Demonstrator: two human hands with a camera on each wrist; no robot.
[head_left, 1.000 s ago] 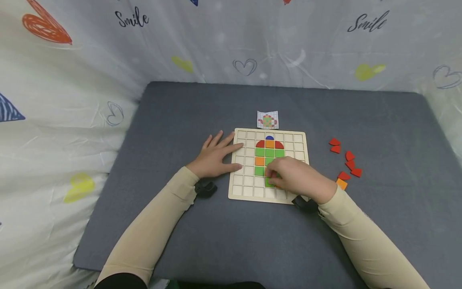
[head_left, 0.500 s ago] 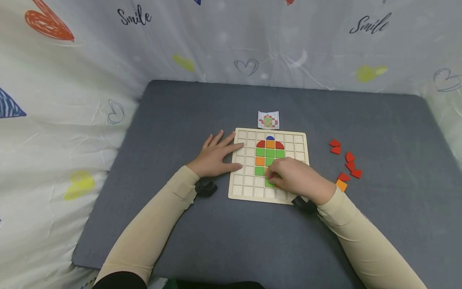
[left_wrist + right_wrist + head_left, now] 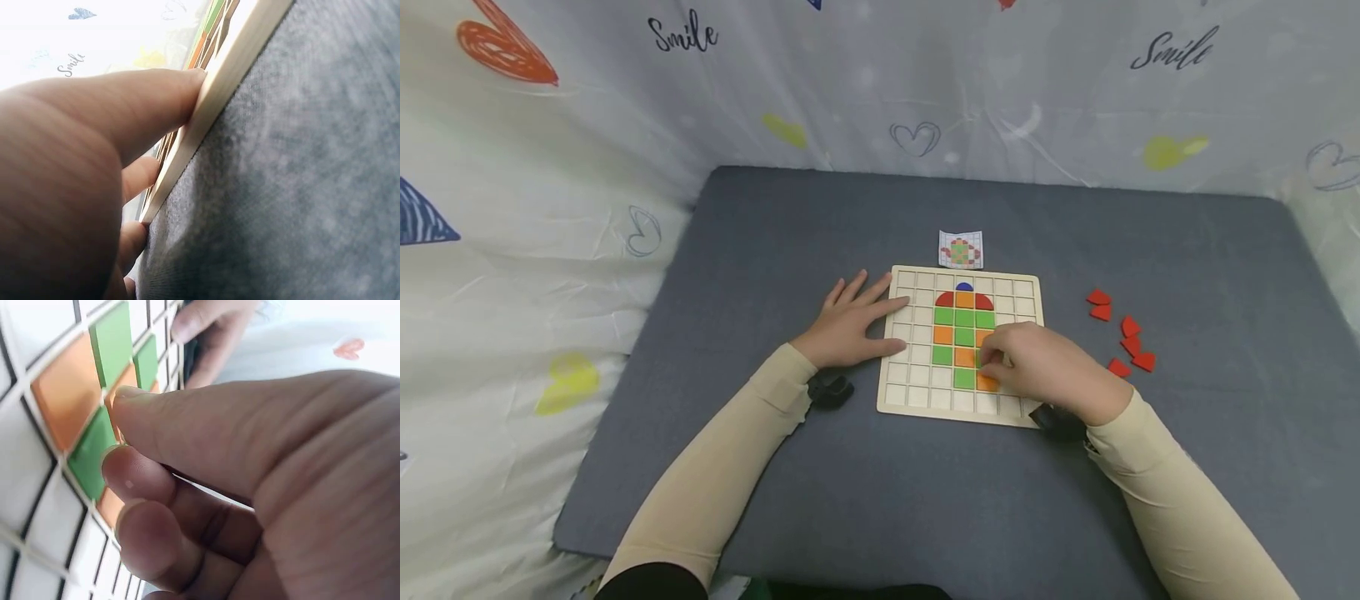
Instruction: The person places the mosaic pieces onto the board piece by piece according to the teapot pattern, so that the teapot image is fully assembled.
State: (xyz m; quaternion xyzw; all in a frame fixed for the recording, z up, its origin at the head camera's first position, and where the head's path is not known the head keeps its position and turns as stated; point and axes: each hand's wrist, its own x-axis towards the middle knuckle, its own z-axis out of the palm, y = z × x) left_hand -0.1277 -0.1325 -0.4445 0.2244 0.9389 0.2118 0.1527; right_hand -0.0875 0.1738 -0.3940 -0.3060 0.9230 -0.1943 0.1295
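The wooden grid board (image 3: 907, 395) holds green tiles (image 3: 943, 317), orange tiles (image 3: 965, 357), two red quarter-round pieces (image 3: 945, 300) and a blue piece (image 3: 964, 287). My left hand (image 3: 848, 331) rests at the board's left edge, fingers spread; its thumb touches the wooden rim (image 3: 206, 109) in the left wrist view. Over the right side of the tile pattern, my right hand (image 3: 1048, 367) has bent fingers close to the surface. The right wrist view shows its thumb and fingertips beside a green tile (image 3: 92, 453) and an orange tile (image 3: 67, 394), with no piece visible between them.
A small pattern card (image 3: 960, 250) lies behind the board. Several loose red pieces (image 3: 1131, 326) are scattered to the right on the grey table (image 3: 820, 500). A printed curtain (image 3: 850, 92) hangs along the back and left side.
My right hand has shifted right, uncovering orange tiles in the pattern's middle and right columns. The loose orange piece near my right cuff is now out of sight. My left hand stays on the board.
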